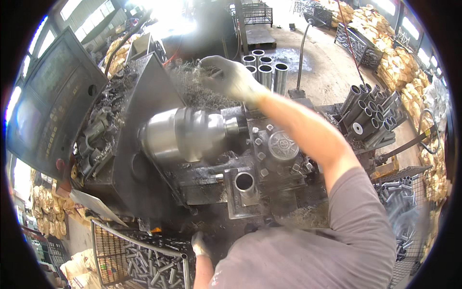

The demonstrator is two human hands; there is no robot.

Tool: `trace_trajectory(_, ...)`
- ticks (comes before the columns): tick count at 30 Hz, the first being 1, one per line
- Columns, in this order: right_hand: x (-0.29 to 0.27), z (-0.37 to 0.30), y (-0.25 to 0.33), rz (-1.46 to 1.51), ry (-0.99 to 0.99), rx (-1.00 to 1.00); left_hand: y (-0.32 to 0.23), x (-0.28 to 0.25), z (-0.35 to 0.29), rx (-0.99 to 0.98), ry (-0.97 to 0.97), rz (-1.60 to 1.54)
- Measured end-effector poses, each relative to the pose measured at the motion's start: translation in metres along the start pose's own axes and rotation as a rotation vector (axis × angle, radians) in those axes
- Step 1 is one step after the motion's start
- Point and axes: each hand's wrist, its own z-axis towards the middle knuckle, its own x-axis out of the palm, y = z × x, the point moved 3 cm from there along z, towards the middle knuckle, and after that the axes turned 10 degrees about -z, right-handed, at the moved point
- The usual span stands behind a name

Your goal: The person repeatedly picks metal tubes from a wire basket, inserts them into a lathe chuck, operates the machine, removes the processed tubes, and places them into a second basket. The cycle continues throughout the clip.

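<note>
My right arm stretches across a metal lathe, its chuck (163,135) below and left of the arm. In a pale glove, my right hand (233,79) is curled beside a tangle of metal shavings (192,89) behind the chuck; what lies in its fingers is too blurred to name. A short tube end (233,126) shows at the chuck's right side. Low down, my gloved left hand (199,244) hangs near the lathe's front and the basket's rim, its fingers too smeared to read. Right of the chuck sits the square tool post (282,146).
Another tube (244,183) stands on the carriage. Steel tubes (265,76) stand upright behind the lathe, with more bundled tubes (370,113) at the right. A wire basket (106,255) of cut tubes is front left. A control panel (53,106) rises at the left.
</note>
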Motion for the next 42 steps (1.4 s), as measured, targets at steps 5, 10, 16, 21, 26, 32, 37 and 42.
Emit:
trace_trajectory(5,-0.005,0.027,-0.109,-0.616,0.061,0.106,-0.062,0.088,-0.043,0.064,-0.083,0.082)
trace_trajectory(10,0.04,0.003,-0.128,-0.626,0.877,0.166,-0.039,0.059,-0.019,0.177,-0.058,0.319)
trace_trajectory(16,0.074,-0.027,-0.141,-0.808,0.88,-0.123,-0.161,0.152,-0.051,0.482,-0.004,0.376)
trace_trajectory(21,0.081,-0.005,-0.158,-0.488,1.286,0.241,-0.292,0.278,-0.034,1.095,0.207,0.741)
trace_trajectory(26,0.048,-0.022,-0.138,-0.536,1.065,0.004,-0.366,0.374,0.065,1.563,0.257,1.017)
trace_trajectory(32,-0.056,-0.049,-0.053,-1.32,0.566,-0.024,-0.336,0.347,0.039,1.726,0.285,0.924)
trace_trajectory(37,-0.053,-0.157,0.066,-0.791,0.271,0.241,-0.307,0.305,-0.035,0.933,0.743,0.479)
trace_trajectory(42,0.043,-0.285,0.082,-0.009,0.759,0.772,-0.182,0.277,-0.15,0.005,0.909,-0.143)
